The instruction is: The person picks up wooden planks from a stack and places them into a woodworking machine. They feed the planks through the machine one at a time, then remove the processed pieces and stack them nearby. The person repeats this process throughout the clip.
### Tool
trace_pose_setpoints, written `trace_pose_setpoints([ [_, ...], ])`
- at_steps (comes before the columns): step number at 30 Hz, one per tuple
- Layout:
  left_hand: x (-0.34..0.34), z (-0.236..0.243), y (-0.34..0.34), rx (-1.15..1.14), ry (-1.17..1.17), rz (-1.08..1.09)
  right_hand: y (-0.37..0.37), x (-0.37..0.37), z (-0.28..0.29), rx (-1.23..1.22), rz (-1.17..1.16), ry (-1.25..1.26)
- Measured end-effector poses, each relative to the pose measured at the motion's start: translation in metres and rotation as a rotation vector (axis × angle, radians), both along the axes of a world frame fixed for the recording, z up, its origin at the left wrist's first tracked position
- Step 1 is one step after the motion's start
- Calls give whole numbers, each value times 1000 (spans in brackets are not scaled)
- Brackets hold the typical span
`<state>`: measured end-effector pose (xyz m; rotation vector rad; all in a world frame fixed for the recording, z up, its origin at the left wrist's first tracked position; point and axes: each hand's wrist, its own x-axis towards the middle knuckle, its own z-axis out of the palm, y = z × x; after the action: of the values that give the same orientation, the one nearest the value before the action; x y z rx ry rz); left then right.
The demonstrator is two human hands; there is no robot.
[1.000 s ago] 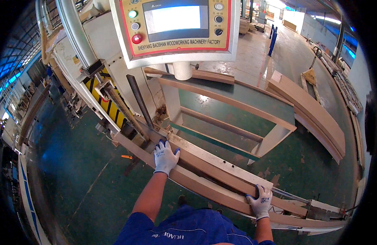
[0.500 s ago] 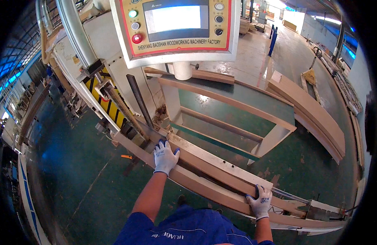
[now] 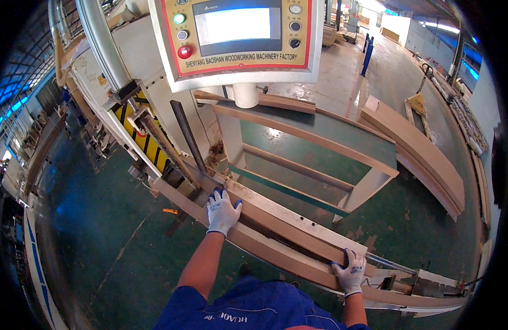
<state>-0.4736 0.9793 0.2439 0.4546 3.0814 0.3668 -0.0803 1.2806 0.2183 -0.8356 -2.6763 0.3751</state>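
Note:
My left hand (image 3: pixel 223 212), in a white glove with blue fingertips, rests with fingers spread across a long wooden strip (image 3: pixel 276 225) on the machine bed. My right hand (image 3: pixel 350 272), gloved alike, grips the strip toward its right end. A second curved-looking strip (image 3: pixel 281 261) runs along the near side. The far side has a pale rail (image 3: pixel 331 234). At the left stand a pneumatic cylinder (image 3: pixel 102 47), a dark upright bar (image 3: pixel 188 135) and yellow-black striped plates (image 3: pixel 157 157). A control panel (image 3: pixel 237 38) with screen and buttons hangs above the bed.
Behind the bed stands a wooden frame (image 3: pixel 303 137), with long stacked boards (image 3: pixel 413 154) to its right. A yellow pallet truck (image 3: pixel 416 107) and blue posts (image 3: pixel 368 58) are farther back. An orange-handled object (image 3: pixel 170 210) lies on the green floor (image 3: pixel 122 247).
My hands stay in place. At the bed's right end, beyond my right hand, a metal piston part now shows where wood was visible earlier.

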Motion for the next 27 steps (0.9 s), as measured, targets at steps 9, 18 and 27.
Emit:
trace_pose_setpoints([
  [9,-1,-1,-1,6,-10,3,-2,-1,5,6,-1,-2],
  [18,0,1,-1,9,-17,0,-4,-3,11,-17,-6,6],
  [27,0,2,-1,-4,-9,1,-1,-1,2,-20,-10,7],
])
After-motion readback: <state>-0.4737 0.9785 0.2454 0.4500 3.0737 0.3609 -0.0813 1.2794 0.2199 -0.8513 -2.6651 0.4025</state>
